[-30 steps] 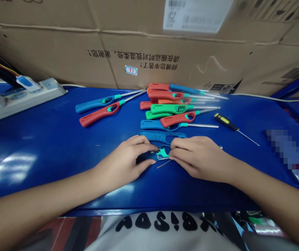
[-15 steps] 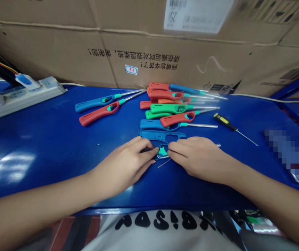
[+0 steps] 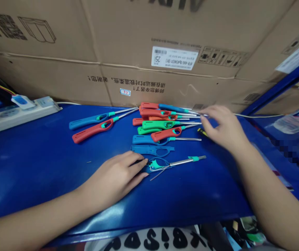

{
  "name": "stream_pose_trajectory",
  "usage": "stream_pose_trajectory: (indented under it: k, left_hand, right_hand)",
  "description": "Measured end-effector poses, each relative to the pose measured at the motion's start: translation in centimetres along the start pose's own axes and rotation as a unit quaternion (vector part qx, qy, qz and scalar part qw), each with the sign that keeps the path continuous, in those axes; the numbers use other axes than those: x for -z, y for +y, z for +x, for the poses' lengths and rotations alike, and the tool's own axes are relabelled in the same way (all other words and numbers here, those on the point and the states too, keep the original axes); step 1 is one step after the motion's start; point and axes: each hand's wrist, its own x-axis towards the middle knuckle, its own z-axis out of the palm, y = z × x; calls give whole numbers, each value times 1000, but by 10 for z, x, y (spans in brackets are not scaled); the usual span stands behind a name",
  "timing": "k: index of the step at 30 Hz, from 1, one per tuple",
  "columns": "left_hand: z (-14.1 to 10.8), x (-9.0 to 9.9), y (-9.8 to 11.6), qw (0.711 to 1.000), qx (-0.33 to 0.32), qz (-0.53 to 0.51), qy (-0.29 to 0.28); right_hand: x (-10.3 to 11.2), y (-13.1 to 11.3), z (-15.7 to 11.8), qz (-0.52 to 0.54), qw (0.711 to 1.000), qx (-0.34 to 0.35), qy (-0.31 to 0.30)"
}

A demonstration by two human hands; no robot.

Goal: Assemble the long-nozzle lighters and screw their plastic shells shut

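My left hand [image 3: 122, 174] is closed on the handle end of an opened blue gas lighter [image 3: 159, 159] lying on the table. A turquoise trigger, thin wires and a metal tube with a turquoise collar show in it. Just behind lies its loose blue casing half [image 3: 151, 150]. My right hand [image 3: 223, 130], with thumb and fingers apart, hovers by the tips of the piled lighters. Below its thumb a screwdriver's black-and-yellow handle [image 3: 202, 132] shows in part; the hand hides the rest.
Several assembled lighters, among them a green one [image 3: 159, 124], lie piled at the back. A blue lighter [image 3: 89, 120] and a red lighter [image 3: 93, 131] lie to the left. A power strip [image 3: 43, 108] and a large cardboard box [image 3: 128, 42] border the table [image 3: 47, 167].
My right hand has left the opened lighter and moved to the back right, over the screwdriver. My left hand stays on the lighter. The view has tilted upward.
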Motion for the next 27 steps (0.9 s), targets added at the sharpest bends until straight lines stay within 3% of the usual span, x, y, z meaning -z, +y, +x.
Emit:
stream_pose_trajectory:
  k: [3,6,8,13,20,27]
  left_hand:
    - [-1,3,0,1000,-5,16,-8]
    - [-2,4,1,999,-11,31,-23]
    - [-3,4,1,999,-10,36,-31]
    - [-4,4,1,999,-6,34,-38]
    - [-2,7,1,998,-1,36,-51]
    - [1,0,9,994,-13,96,-56]
  right_hand:
    - [-10,55,-1,-40,987,-153,-33]
    - [-21,94,-9,-34,976,-208,-48]
    - [-26,106,-14,-23,972,-226,-66]
    - [-31,105,-14,-1,962,-255,-93]
    - [-31,97,-10,0,957,-278,-84]
    - [-38,98,-2,21,963,-258,-82]
